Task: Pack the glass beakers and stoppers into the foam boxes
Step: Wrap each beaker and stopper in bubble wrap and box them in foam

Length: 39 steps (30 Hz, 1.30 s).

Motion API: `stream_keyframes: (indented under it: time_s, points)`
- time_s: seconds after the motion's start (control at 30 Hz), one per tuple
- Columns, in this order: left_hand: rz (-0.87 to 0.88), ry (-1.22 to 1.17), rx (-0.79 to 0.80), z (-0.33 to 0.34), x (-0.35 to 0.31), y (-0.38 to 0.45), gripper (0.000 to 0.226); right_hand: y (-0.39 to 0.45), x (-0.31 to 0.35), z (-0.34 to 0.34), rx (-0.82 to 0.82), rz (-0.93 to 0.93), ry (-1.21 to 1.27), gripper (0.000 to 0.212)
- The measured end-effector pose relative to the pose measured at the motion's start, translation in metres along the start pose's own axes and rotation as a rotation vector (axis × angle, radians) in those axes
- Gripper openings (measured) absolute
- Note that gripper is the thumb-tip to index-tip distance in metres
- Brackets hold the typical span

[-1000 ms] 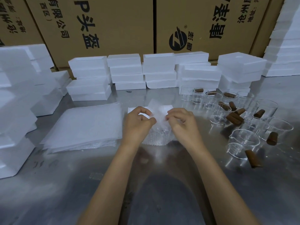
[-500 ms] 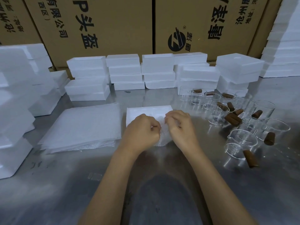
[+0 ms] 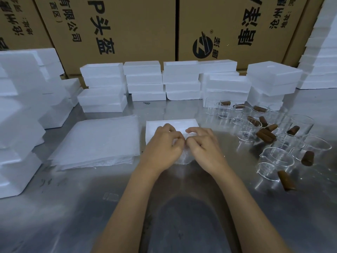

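Both hands cover most of the wrapped bundle [image 3: 182, 157] between them; only a clear, bubbled bit shows below the knuckles, and what is inside is probably a beaker, though too little shows to be sure. The left hand [image 3: 162, 145] and right hand [image 3: 202, 145] also hide the near half of the foam box [image 3: 189, 124] just beyond them. Their fingertips curl under, out of sight. Far left of the hands, the foam stack [image 3: 20, 110] is cut by the edge. Far right, the tall stack [image 3: 322, 52] is cropped too.
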<state>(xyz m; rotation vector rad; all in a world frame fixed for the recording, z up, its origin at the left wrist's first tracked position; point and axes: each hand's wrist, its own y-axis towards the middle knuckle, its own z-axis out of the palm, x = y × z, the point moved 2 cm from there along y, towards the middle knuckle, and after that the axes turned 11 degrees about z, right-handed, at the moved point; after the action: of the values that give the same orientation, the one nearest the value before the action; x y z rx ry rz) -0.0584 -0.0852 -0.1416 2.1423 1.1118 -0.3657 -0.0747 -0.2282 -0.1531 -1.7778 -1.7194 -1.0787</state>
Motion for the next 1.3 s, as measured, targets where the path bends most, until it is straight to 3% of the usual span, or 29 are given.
stream_keyframes:
  time_s: [0.13,0.2,0.27,0.37,0.47,0.57,0.67,0.77,0.83,0.97,1.1,1.3]
  points:
    - [0.001,0.056,0.069,0.009,0.003,-0.002,0.036,0.001,0.006,-0.016,-0.172,0.12,0.535,0.029]
    - [-0.003,0.067,0.075,0.009,0.001,-0.003,0.041,0.002,0.0,-0.029,-0.305,0.199,0.634,0.027]
    - [-0.016,0.051,0.07,0.009,-0.001,-0.003,0.041,0.002,-0.008,-0.039,-0.328,0.29,0.622,0.026]
    - [-0.068,-0.002,0.053,0.011,0.001,-0.002,0.044,0.004,-0.012,-0.036,-0.12,0.377,0.569,0.012]
    - [-0.071,0.001,0.016,0.011,0.0,-0.001,0.037,0.004,-0.008,-0.022,0.035,0.324,0.46,0.01]
    - [-0.059,0.03,0.004,0.007,-0.003,-0.001,0.032,0.003,-0.007,-0.018,0.028,0.249,0.412,0.011]
    - [-0.036,0.064,0.108,0.005,-0.003,-0.004,0.042,0.004,-0.007,-0.019,-0.005,0.226,0.427,0.012]
    - [0.014,0.145,0.119,0.006,-0.004,-0.005,0.037,0.007,-0.007,-0.02,-0.159,0.205,0.47,0.007]
    - [-0.018,0.091,0.061,0.003,-0.006,-0.004,0.035,0.009,-0.008,-0.02,-0.231,0.165,0.436,0.013]
    - [-0.123,-0.115,-0.219,-0.016,-0.005,-0.002,0.041,0.017,-0.022,-0.013,-0.091,0.238,0.355,0.029]
    - [-0.119,-0.244,-0.499,-0.031,0.0,-0.003,0.046,0.017,-0.025,-0.009,-0.076,0.208,0.185,0.016]
    - [0.02,-0.063,-0.549,-0.029,0.003,-0.002,0.05,0.01,-0.017,-0.009,0.029,0.155,0.172,0.016]
